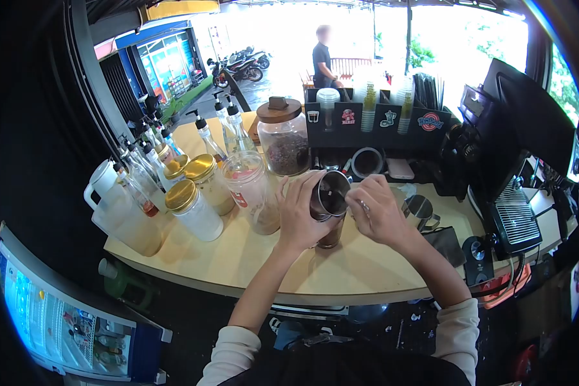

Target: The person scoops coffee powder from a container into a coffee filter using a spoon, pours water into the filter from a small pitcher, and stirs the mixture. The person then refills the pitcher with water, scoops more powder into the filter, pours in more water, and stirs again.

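In the head view my left hand [299, 209] is wrapped around the left side of a metal cup [333, 193], whose open mouth faces up toward me. My right hand [377, 209] is closed at the right side of the cup's rim; a small shiny bit shows at its fingers, too little to name. Directly below the cup, a glass with brown contents [330, 239] is partly covered by the cup and my left hand. Whether cup and glass touch I cannot tell. Left of my hand stands a large clear plastic jar [254, 199].
Gold-lidded jars [193, 209], pump bottles [206, 135] and a pitcher [125, 219] crowd the counter's left. A wooden-lidded jar [283, 145] and black cup holder [373, 132] stand behind. At right are a metal pitcher [418, 209] and a coffee machine [514, 212]. A person [323, 61] stands outside.
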{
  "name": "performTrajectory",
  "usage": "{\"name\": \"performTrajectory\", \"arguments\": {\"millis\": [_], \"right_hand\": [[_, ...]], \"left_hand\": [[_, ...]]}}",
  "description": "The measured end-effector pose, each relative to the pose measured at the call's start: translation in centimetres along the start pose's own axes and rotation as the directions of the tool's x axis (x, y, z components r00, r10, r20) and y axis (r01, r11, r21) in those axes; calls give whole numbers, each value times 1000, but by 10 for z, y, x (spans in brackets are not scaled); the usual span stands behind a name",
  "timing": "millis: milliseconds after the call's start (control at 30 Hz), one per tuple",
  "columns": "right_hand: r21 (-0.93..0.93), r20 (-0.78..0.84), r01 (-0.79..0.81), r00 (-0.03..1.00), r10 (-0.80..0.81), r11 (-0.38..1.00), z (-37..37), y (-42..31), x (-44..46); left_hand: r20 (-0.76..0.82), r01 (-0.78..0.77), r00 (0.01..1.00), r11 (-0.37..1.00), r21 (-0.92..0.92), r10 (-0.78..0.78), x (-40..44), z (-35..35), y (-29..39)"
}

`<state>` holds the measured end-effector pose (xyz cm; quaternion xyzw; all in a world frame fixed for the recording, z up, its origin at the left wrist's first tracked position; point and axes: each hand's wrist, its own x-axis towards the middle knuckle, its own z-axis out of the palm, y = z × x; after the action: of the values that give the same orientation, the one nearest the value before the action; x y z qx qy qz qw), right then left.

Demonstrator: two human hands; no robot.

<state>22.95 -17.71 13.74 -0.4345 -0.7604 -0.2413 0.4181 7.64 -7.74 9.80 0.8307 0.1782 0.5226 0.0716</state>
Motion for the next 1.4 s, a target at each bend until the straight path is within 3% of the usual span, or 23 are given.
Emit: {"name": "performTrajectory", "arguments": {"millis": [433, 567, 633, 767, 833, 1233, 1400], "right_hand": [[79, -34, -95, 995, 98, 992, 0, 13, 4], [101, 18, -31, 999, 29, 994, 2, 14, 1], [65, -4, -69, 998, 69, 996, -2, 16, 5], [103, 37, -102, 994, 99, 989, 1, 18, 4], [121, 26, -148, 989, 146, 982, 0, 16, 5], [172, 63, -191, 981, 183, 966, 6, 19, 7], [138, 126, -163, 981, 146, 977, 2, 16, 9]], "left_hand": [[34, 88, 996, 964, -252, -82, -4, 7, -14], [65, 130, 991, 953, -273, -117, -7, 12, -16], [78, 177, 984, 911, -371, -160, -9, 14, -19], [132, 165, 983, 925, -341, -126, -7, 13, -20], [149, 312, 950, 835, -454, -274, -10, 19, -20], [266, 374, 924, 800, -469, -276, -11, 17, -27], [134, 199, 979, 884, -423, -156, 7, -8, -13]]}}
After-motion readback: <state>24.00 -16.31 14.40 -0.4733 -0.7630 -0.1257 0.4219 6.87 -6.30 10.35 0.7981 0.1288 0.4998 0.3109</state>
